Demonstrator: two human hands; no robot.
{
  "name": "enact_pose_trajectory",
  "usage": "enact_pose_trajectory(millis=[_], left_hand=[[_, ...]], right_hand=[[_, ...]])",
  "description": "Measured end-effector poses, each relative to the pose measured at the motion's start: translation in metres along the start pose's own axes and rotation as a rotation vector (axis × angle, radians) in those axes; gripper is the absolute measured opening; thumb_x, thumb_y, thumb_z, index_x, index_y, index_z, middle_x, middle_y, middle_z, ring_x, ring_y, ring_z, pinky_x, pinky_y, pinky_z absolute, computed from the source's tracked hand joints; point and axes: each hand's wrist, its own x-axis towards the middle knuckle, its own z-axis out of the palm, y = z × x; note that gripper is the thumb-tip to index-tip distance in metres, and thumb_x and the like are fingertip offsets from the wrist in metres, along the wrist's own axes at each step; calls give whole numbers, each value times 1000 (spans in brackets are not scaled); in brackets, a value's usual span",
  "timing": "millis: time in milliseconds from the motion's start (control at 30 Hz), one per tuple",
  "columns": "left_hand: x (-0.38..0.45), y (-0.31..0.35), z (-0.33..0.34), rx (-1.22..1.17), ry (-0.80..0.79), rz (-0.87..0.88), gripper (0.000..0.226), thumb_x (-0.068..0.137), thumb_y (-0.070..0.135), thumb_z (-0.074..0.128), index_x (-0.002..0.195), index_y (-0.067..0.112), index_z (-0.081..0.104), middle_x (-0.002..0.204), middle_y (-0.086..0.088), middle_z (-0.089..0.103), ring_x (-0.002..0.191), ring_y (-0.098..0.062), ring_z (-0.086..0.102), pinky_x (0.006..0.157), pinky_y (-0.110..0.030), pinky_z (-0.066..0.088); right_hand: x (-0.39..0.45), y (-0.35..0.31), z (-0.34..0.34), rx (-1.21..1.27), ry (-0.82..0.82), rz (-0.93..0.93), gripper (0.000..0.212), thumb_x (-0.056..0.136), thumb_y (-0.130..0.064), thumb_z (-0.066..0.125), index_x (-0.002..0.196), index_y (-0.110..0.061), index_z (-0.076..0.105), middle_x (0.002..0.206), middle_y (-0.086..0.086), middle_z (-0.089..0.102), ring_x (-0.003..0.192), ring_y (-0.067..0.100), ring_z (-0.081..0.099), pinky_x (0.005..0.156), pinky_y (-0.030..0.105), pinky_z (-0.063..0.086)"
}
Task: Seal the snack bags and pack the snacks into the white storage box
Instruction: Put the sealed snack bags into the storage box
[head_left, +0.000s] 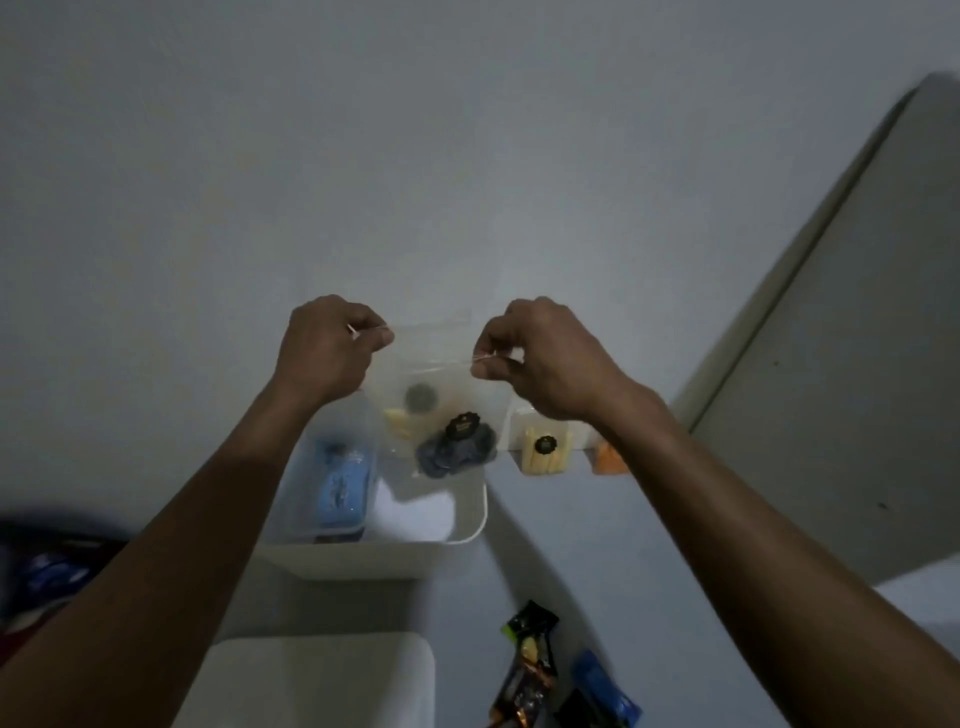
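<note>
Here both hands are up in front of the pale wall, holding a clear zip bag (441, 395) by its top edge. The left hand (330, 348) pinches the left corner of the opening between thumb and fingers, and the right hand (540, 358) pinches the right end, fingertips pressed together on the strip. The bag hangs slack between them, tilted, the right end lower than the left.

Through the plastic you can make out a dark blue wrapped snack (457, 452) with a black round label at the bottom, something pale yellow to its left, and a greyish round shape above; the blur makes those two hard to name.

Directly below the bag sits the white storage box (467, 525), open at the top. Inside it, against the left wall, a clear bag with a light blue pack (343, 486) stands on edge. The rest of the box floor shows bare white.

Nearer the camera lies a white lid (322, 680), flat, just in front of the box. To the right of it on the table, a black and yellow snack wrapper (527, 670) lies beside a blue packet (605, 686). Beyond the box, to its right and near the right wrist, a small bag of pale sticks (545, 452) with a black label, and an orange pack (608, 457) partly hidden by the forearm.
</note>
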Motion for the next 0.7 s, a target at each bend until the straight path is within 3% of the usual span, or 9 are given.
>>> enact_pose_trajectory(millis=[133,300,500,700], left_hand=[[13,-45,7,-4,-85,-2,17,87,27,71,94,14,79,98,-10,71,78,-14,53,73,-24,35],[16,-77,49,-51,-111,-5,12,86,29,72,90,20,79,95,-5,73,77,-15,56,76,-28,44],[10,-102,97,-66,-183,-21,17,84,41,68,88,28,78,93,3,74,83,-18,65,78,-36,52],[7,-118,136,3,-256,-97,17,83,41,73,90,26,78,93,-3,63,91,-23,59,73,-31,41]], right_hand=[[23,-22,61,-76,-61,26,9,90,-33,68,93,-26,72,94,-1,61,94,18,54,75,40,52],[31,-19,126,-216,-51,86,11,94,-26,62,100,-26,71,101,1,61,102,23,48,72,35,36],[30,5,174,-245,-33,217,20,95,-27,55,105,-26,72,104,2,56,104,25,43,78,37,36],[31,24,213,-271,-17,353,21,94,-31,56,102,-28,75,104,2,58,103,25,44,80,38,34]])
